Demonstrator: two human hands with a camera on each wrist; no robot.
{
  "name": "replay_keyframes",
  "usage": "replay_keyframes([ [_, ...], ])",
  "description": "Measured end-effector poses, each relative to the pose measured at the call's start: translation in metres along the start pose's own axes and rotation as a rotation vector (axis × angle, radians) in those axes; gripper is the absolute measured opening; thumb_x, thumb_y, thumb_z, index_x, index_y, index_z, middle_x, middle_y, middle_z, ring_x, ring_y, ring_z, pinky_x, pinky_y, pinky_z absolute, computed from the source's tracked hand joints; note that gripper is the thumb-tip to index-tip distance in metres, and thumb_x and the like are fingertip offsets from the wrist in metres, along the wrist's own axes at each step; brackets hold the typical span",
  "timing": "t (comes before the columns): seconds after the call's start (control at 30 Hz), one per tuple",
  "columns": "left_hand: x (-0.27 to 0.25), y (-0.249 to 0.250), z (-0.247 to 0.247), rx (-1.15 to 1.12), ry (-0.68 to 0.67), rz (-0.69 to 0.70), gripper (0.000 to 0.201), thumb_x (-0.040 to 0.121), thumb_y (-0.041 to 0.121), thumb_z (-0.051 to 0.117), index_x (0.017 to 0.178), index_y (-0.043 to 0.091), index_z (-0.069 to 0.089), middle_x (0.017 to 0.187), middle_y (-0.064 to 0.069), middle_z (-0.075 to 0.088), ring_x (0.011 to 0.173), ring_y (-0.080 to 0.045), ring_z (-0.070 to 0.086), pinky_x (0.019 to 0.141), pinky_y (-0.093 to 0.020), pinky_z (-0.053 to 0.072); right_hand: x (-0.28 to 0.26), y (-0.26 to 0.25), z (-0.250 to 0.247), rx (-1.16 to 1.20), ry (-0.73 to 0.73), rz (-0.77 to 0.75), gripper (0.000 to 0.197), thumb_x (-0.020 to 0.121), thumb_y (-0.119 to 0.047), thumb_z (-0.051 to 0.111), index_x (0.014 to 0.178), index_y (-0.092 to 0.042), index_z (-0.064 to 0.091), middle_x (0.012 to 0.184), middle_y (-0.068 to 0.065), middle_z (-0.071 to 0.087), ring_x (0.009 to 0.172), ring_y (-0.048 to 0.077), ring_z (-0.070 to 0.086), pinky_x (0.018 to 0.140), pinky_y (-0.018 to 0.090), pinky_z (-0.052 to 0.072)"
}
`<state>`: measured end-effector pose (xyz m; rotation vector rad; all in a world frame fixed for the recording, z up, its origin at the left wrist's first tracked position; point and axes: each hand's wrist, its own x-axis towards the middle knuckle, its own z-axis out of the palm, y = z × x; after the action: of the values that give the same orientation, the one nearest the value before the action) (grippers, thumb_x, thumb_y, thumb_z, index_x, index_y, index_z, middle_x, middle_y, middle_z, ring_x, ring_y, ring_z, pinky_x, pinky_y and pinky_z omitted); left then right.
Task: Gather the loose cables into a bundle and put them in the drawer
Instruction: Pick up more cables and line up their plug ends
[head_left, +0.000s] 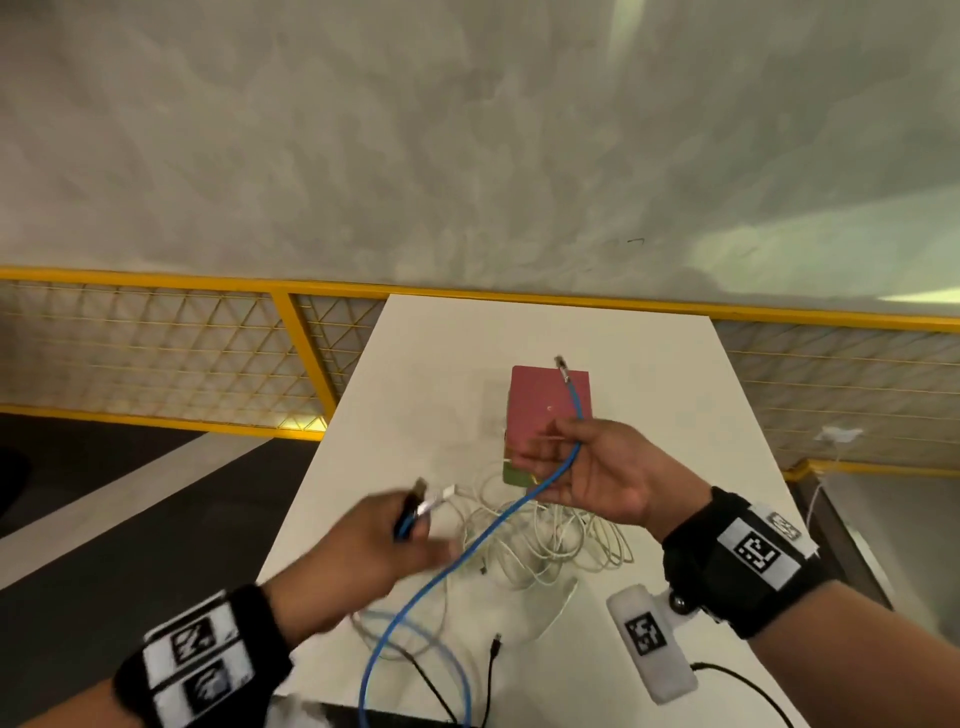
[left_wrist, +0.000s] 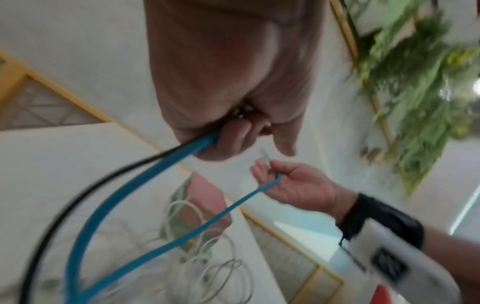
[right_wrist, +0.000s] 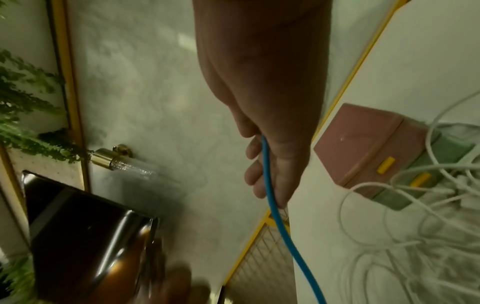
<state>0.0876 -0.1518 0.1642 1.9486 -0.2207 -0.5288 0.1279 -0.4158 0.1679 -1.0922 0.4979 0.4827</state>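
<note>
Over the white table (head_left: 649, 364), both hands are raised, with a blue cable (head_left: 431, 582) strung between them. The right hand (head_left: 597, 467) is palm-up, its fingers loosely curled round the blue cable near one end; the plug end (head_left: 561, 362) sticks up past the fingers, over the box behind. In the right wrist view the cable runs down along the curled fingers (right_wrist: 255, 172) and hangs free below.

The left hand (head_left: 374, 540) is blurred. It grips a cluster of cable ends: the other end of the blue cable, a dark plug and a white plug (head_left: 441, 493) poke out above the fist. The left wrist view shows the fingers closed tight on the blue cable and on a black cable (left_wrist: 64, 207) alongside it.

Between the hands the blue cable sags in a long loop down to the near table edge. Under it, a tangled heap of white cables (head_left: 545, 535) lies on the tabletop, just in front of a small pink box (head_left: 540, 410) with a greenish drawer part at its near side; some white strands lie over that green part. I cannot tell whether the drawer is open. Another black cable (head_left: 491, 670) trails off the near edge.

Behind the table, a yellow-framed mesh railing (head_left: 156, 338) against a pale wall.
</note>
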Motion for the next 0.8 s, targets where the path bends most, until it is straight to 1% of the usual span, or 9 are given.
replay_keyframes([
  [0.17,0.041,0.066,0.011,-0.328,0.206,0.136,0.039,0.082,0.018,0.077,0.068,0.013,0.041,0.054,-0.006,0.029,0.047,-0.017,0.027,0.045,-0.03,0.026,-0.021,0.017,0.018,-0.402,-0.236,0.046,0.014,0.099,-0.021,0.049,0.105,-0.012,0.056,0.088,0.016,0.071,0.085,0.034,0.071,0.074,0.042,0.056],
  [0.23,0.049,0.088,0.005,-0.365,0.207,0.189,0.037,0.083,0.019,0.075,0.069,0.013,0.042,0.052,-0.004,0.029,0.045,-0.018,0.027,0.045,-0.03,0.027,-0.032,0.031,0.01,-0.634,-0.36,0.078,0.017,0.089,-0.014,0.056,0.106,-0.013,0.057,0.093,0.017,0.068,0.084,0.032,0.069,0.075,0.038,0.055],
  [0.33,0.053,0.113,-0.007,-0.402,0.202,0.229,0.037,0.089,0.019,0.07,0.066,0.017,0.041,0.046,0.005,0.03,0.04,-0.014,0.026,0.042,-0.025,0.028,-0.041,0.063,-0.009,-0.921,-0.517,0.31,0.032,0.082,-0.011,0.055,0.114,-0.015,0.056,0.095,0.005,0.071,0.091,0.027,0.066,0.071,0.027,0.053],
  [0.43,0.051,0.125,-0.016,-0.458,0.142,0.21,0.023,0.093,0.019,0.063,0.075,0.015,0.05,0.051,0.005,0.027,0.041,-0.011,0.022,0.043,-0.024,0.026,-0.042,0.094,-0.036,-1.404,-0.537,0.406,0.044,0.095,-0.019,0.052,0.139,-0.015,0.049,0.137,0.007,0.058,0.124,0.026,0.054,0.104,0.037,0.042],
  [0.5,0.05,0.127,-0.02,-0.464,0.096,0.181,0.011,0.096,0.018,0.058,0.09,0.01,0.061,0.054,0.003,0.026,0.041,-0.011,0.021,0.043,-0.023,0.026,-0.046,0.097,-0.046,-1.67,-0.559,0.406,0.049,0.096,-0.033,0.05,0.144,-0.027,0.043,0.148,-0.004,0.047,0.135,0.018,0.044,0.113,0.035,0.029],
  [0.57,0.05,0.124,-0.019,-0.458,0.051,0.17,0.02,0.1,0.021,0.052,0.097,0.008,0.068,0.054,0.003,0.025,0.042,-0.011,0.021,0.043,-0.024,0.026,-0.045,0.089,-0.051,-1.73,-0.51,0.368,0.05,0.092,-0.044,0.055,0.139,-0.027,0.049,0.14,-0.004,0.055,0.125,0.014,0.051,0.104,0.028,0.036],
  [0.67,0.05,0.122,-0.014,-0.505,0.009,0.16,0.037,0.103,0.032,0.044,0.1,0.007,0.071,0.051,0.003,0.025,0.038,-0.011,0.023,0.043,-0.024,0.028,-0.022,0.064,-0.062,-1.212,-0.198,0.101,0.009,0.092,-0.014,0.058,0.095,-0.012,0.066,0.082,-0.001,0.073,0.071,0.01,0.063,0.059,0.017,0.046],
  [0.73,0.051,0.12,-0.01,-0.548,0.006,0.169,0.044,0.103,0.036,0.04,0.099,0.006,0.072,0.049,0.0,0.031,0.037,-0.013,0.031,0.044,-0.025,0.033,0.006,0.042,-0.074,-1.147,0.153,-0.195,0.016,0.088,-0.008,0.054,0.077,-0.016,0.063,0.073,-0.001,0.067,0.067,0.014,0.06,0.06,0.026,0.046],
  [0.8,0.052,0.119,-0.006,-0.556,0.004,0.189,0.048,0.101,0.04,0.039,0.098,0.007,0.074,0.049,-0.002,0.039,0.038,-0.017,0.041,0.045,-0.026,0.038,0.032,0.029,-0.082,-1.098,0.366,-0.307,0.017,0.087,-0.011,0.052,0.074,-0.01,0.063,0.075,0.006,0.068,0.067,0.019,0.061,0.063,0.031,0.047],
])
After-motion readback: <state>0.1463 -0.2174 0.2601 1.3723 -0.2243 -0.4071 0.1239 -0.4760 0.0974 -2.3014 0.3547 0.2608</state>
